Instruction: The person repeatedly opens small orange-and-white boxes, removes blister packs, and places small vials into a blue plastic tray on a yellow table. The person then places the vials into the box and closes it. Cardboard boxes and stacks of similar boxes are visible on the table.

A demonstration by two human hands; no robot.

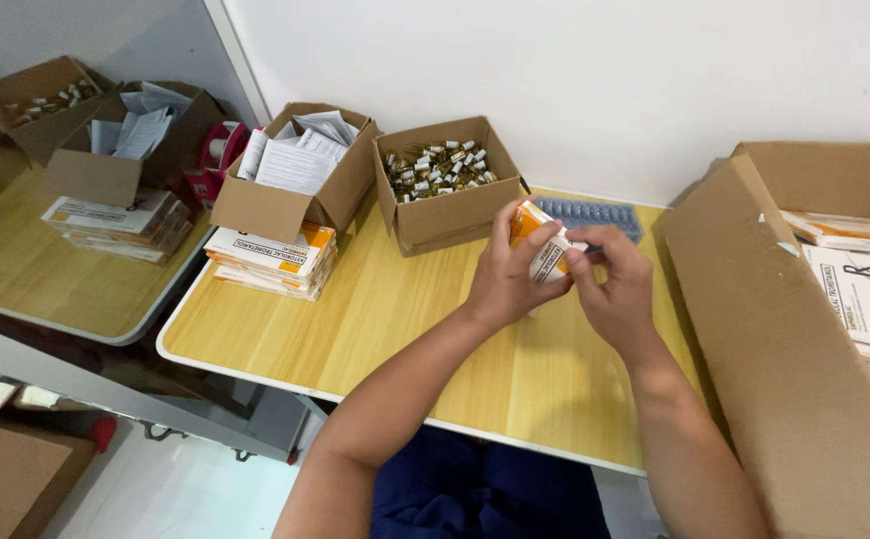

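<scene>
A small orange and white carton is held above the yellow wooden table. My left hand wraps around its left side and back. My right hand pinches the carton's right end with thumb and fingers at its flap. Just behind the hands lies a blue-grey plastic blister tray flat on the table. An open cardboard box full of several small amber vials stands to the left of the hands.
A cardboard box of folded paper leaflets sits beside a stack of flat orange and white cartons. A large cardboard box with finished cartons fills the right. A second table at left carries more boxes, leaflets and a tape dispenser.
</scene>
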